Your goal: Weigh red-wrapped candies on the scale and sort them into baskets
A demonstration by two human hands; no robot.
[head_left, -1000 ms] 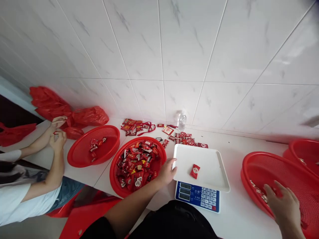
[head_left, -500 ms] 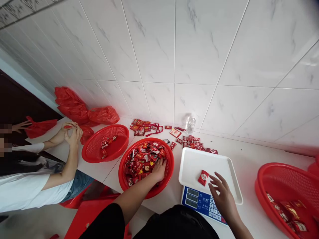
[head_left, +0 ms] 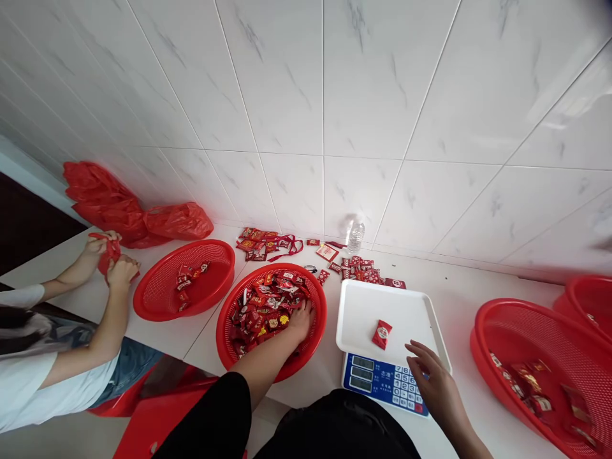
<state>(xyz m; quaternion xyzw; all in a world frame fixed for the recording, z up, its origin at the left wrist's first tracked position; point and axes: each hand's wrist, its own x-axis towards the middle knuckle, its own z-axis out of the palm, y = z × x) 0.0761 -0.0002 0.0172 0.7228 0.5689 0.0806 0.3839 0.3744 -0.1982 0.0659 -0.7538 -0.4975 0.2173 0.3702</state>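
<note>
My left hand (head_left: 300, 317) reaches into the middle red basket (head_left: 229, 344), fingers down among several red candy packets (head_left: 265, 306); whether it grips any is hidden. My right hand (head_left: 433, 376) hovers with spread fingers over the front right corner of the white scale tray (head_left: 411, 306) and the blue keypad of the scale (head_left: 382, 382). It holds nothing. One red candy packet (head_left: 381, 334) lies on the tray, a little left of my right hand.
A second red basket (head_left: 157, 303) with a few packets stands to the left, a large one (head_left: 564, 357) and another at the right. Loose packets (head_left: 363, 271), a water bottle (head_left: 355, 236) and red bags (head_left: 176, 220) lie by the tiled wall. A person's hands (head_left: 115, 264) handle something red at left.
My right hand left the right basket, came over the scale tray, then drew back slightly toward the keypad. My left hand moved from the tray's edge into the middle basket.
</note>
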